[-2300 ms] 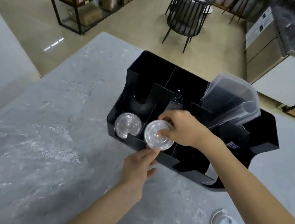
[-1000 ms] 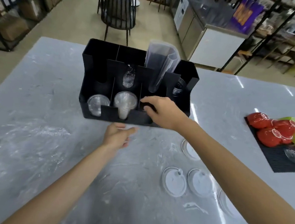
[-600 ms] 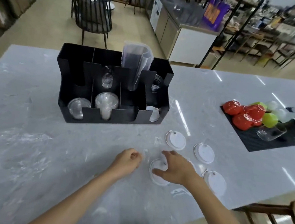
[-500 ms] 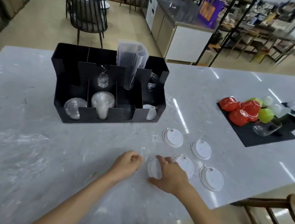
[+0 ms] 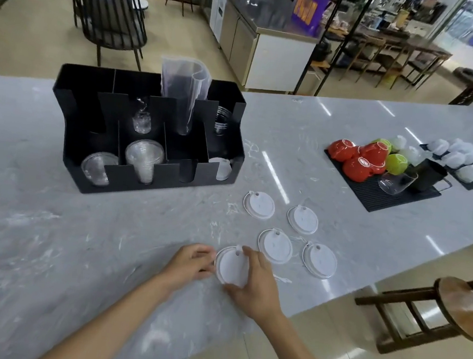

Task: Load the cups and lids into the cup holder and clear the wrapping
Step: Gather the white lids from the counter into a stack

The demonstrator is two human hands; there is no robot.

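A black cup holder (image 5: 72,126) stands on the marble counter, with clear lids (image 5: 97,165) and clear cups (image 5: 143,158) in its front slots and a clear plastic sleeve (image 5: 184,90) standing in the back. Several white lids lie flat on the counter to its right, among them one (image 5: 258,205) nearest the holder. My right hand (image 5: 255,288) grips a white lid (image 5: 230,266) near the counter's front edge. My left hand (image 5: 192,263) is curled beside that lid, touching its left rim.
A black mat (image 5: 381,196) at the right carries red and green cups and a glass. Clear wrapping (image 5: 14,218) lies flat on the counter at the left. A wooden stool (image 5: 463,305) stands past the counter's front edge.
My right hand left the holder and came down to the white lids, then closed on the nearest one. My left hand drew back beside it. The view swung right.
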